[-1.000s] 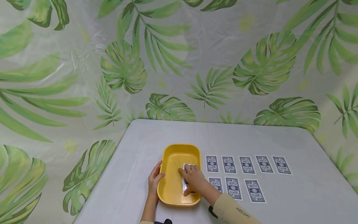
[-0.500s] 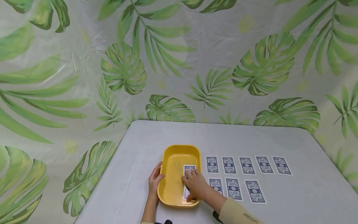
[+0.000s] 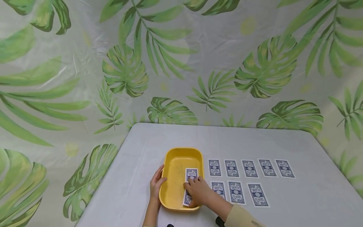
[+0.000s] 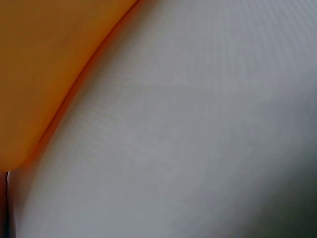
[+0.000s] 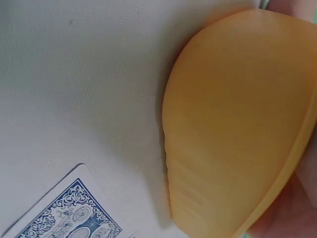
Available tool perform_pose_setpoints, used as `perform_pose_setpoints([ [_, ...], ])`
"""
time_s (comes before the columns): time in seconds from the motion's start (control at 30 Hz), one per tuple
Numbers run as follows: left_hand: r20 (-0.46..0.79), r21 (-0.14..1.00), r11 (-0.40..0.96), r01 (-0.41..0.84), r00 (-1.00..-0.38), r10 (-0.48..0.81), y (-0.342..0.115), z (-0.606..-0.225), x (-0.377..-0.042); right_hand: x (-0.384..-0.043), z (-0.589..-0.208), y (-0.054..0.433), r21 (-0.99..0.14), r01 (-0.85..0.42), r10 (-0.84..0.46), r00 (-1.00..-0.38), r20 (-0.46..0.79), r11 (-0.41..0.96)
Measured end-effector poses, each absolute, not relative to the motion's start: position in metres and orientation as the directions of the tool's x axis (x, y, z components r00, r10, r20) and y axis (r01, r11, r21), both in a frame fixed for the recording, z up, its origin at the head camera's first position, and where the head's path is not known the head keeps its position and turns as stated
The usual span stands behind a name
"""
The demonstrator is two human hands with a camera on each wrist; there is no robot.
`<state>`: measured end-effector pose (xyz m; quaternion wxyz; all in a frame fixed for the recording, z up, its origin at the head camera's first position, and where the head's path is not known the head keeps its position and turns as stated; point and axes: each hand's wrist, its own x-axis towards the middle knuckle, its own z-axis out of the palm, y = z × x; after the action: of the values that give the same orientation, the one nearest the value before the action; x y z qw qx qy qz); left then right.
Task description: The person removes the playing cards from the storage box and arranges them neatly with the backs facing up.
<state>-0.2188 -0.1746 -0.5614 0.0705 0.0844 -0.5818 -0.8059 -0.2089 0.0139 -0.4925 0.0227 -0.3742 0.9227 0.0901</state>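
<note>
In the head view, my left hand (image 3: 155,184) holds the left side of a yellow plastic tray (image 3: 173,198), thumb over the rim and fingers along the outer wall. My right hand (image 3: 198,191) reaches into the tray from the right. It pinches a blue-backed playing card (image 3: 187,199), which slants slightly near the tray's front right corner; the palm and fingers hide part of it. Farther back in the tray another playing card (image 3: 192,172) lies face down. The right wrist view shows the tray's outer wall (image 5: 228,114) with part of my right hand behind the rim.
To the right of the tray, face-down cards lie in two rows on the white table (image 3: 295,201). The back row has several, such as this end card (image 3: 285,168); the front row has three, with one card (image 3: 258,194) at its right end. A leaf-patterned sheet (image 3: 170,69) hangs behind.
My right hand has shifted toward the front of the tray, uncovering the rear card. The front card has moved forward and now slants. My left hand stays on the tray.
</note>
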Motion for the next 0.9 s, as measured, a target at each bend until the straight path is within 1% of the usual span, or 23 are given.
perform_pose_setpoints([
  [0.1, -0.052, 0.949, -0.316, 0.019, -0.975, -0.215, -0.176, -0.562, -0.218, -0.209, -0.493, 0.015, 0.1, -0.692, -0.682, -0.721, -0.118, 0.715],
  [0.27, -0.056, 0.948, -0.318, 0.016, -0.974, -0.218, -0.177, -0.562, -0.218, -0.21, -0.49, 0.017, 0.036, -0.681, -0.676, -0.731, -0.09, 0.732],
  [0.37, -0.054, 0.948, -0.318, 0.018, -0.975, -0.216, -0.176, -0.561, -0.217, -0.211, -0.482, 0.019, 0.017, -0.674, -0.673, -0.738, -0.034, 0.738],
  [0.53, -0.047, 0.946, -0.322, 0.024, -0.977, -0.21, -0.175, -0.559, -0.216, -0.21, -0.465, 0.027, 0.016, -0.661, -0.659, -0.746, 0.094, 0.751],
  [0.7, -0.046, 0.938, -0.346, 0.028, -0.978, -0.204, -0.175, -0.559, -0.216, -0.208, -0.451, 0.045, -0.028, -0.64, -0.625, -0.758, 0.185, 0.768],
  [0.8, -0.047, 0.94, -0.341, 0.027, -0.977, -0.209, -0.175, -0.561, -0.218, -0.209, -0.448, 0.058, -0.022, -0.626, -0.603, -0.759, 0.245, 0.78],
  [0.9, -0.051, 0.943, -0.333, 0.022, -0.976, -0.21, -0.175, -0.561, -0.218, -0.21, -0.448, 0.073, -0.003, -0.587, -0.564, -0.779, 0.275, 0.81],
])
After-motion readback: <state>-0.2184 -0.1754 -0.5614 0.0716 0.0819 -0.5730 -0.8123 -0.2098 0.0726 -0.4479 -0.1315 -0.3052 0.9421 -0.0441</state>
